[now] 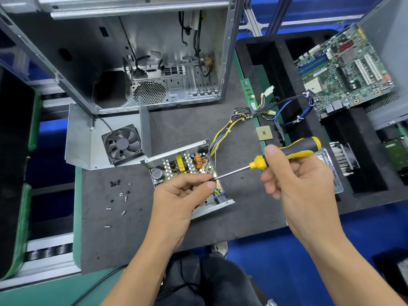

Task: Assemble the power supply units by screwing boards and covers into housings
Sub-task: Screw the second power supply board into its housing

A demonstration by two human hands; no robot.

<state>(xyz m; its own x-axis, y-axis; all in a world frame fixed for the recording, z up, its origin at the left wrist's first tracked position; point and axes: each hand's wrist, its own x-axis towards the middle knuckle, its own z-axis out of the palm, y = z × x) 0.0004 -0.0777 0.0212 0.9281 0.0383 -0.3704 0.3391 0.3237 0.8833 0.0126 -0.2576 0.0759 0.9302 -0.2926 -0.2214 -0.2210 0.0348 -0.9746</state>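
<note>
A person's two bare forearms reach up from the lower edge of the frame over a dark mat (220, 217) on the workbench. The left hand (181, 195) hovers over the near end of the open power supply housing (212, 208), hiding much of it; its thumb and forefinger pinch at the tip of the screwdriver (287, 153), and whether a screw sits between them cannot be made out. The right hand (295, 184), raised to the right of the housing, grips the black-and-yellow handle, thumb pressed along its top, the shaft slanting down and left toward the left hand's fingertips. The circuit board (183, 164) lies inside the housing, just beyond the left hand, its copper coil and capacitors in view. Left of the housing, loose screws (119, 195) are scattered on the mat. Beyond it, to the left, a bent metal cover (81, 138) carries a black fan (122, 144). A bundle of yellow and black wires (223, 131) runs from the housing's far corner to the right. Farther back stands an open computer case (154, 62), its top cut off; far to the housing's right, a motherboard (344, 71) rests on a black tray (265, 58).
</note>
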